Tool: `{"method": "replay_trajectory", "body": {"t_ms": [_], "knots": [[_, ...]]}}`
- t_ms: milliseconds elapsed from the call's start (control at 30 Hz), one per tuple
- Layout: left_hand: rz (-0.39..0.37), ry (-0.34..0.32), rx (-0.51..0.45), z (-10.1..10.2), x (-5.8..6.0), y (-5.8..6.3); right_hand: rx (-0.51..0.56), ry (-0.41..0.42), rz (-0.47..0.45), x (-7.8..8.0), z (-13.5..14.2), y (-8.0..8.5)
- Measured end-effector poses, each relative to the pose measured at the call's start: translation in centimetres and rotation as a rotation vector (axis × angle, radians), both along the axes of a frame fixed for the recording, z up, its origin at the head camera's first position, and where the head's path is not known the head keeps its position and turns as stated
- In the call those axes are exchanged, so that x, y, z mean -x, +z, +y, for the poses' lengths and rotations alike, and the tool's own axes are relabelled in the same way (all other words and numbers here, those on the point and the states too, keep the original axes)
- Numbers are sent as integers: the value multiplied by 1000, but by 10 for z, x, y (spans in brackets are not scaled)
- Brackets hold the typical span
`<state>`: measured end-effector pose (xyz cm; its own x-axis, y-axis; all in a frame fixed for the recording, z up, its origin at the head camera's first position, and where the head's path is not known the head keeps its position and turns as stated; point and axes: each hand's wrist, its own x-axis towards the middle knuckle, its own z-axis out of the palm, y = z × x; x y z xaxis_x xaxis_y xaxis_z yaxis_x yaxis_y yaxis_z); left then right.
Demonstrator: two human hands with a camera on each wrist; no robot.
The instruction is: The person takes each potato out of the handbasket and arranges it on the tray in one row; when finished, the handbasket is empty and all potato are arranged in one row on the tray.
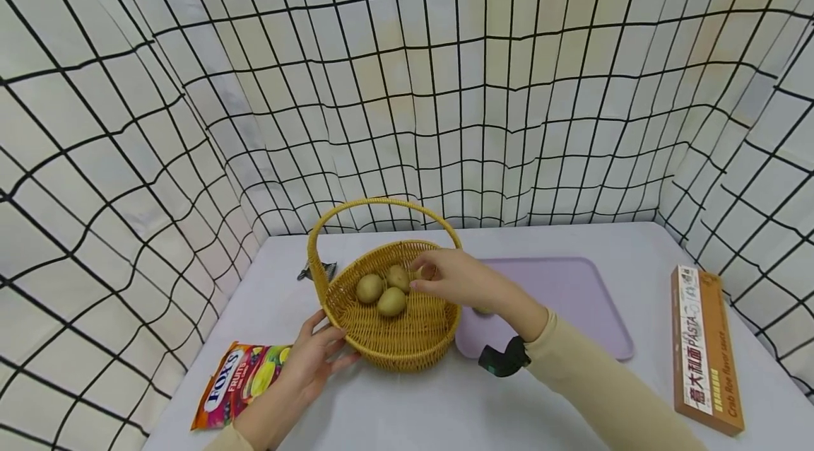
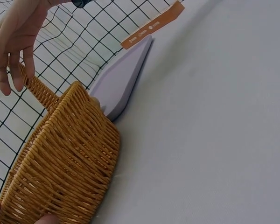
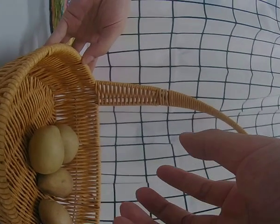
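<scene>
A yellow wicker basket with a tall arched handle stands on the table, with several potatoes inside. The left hand holds the basket's near left side; its fingers reach the rim by the handle's base and the thumb lies against the outer wall. Over the basket's right side hovers the right hand, palm down, fingers loosely spread and bent, with nothing between them. In the right wrist view those fingers are apart from the potatoes. Part of another round, potato-like thing shows on the lilac tray, mostly behind the right arm.
A red Fox's Fruits candy bag lies at the left, partly behind the left hand. Behind the basket's left side is a small black object. An orange pasta box lies at the right edge. Black netting surrounds the table's back and sides.
</scene>
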<state>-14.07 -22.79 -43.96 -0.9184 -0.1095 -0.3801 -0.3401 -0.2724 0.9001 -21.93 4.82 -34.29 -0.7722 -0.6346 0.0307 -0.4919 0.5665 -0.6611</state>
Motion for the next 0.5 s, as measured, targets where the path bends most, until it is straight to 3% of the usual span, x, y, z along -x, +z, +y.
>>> {"method": "replay_trajectory", "body": {"t_ms": [367,500], "knots": [[-1,-11,10,-1,-2,1,-86,60,44,15,-37,0],[2,-12,8,0,-1,1,-111,69,14,21,-47,-3]]}}
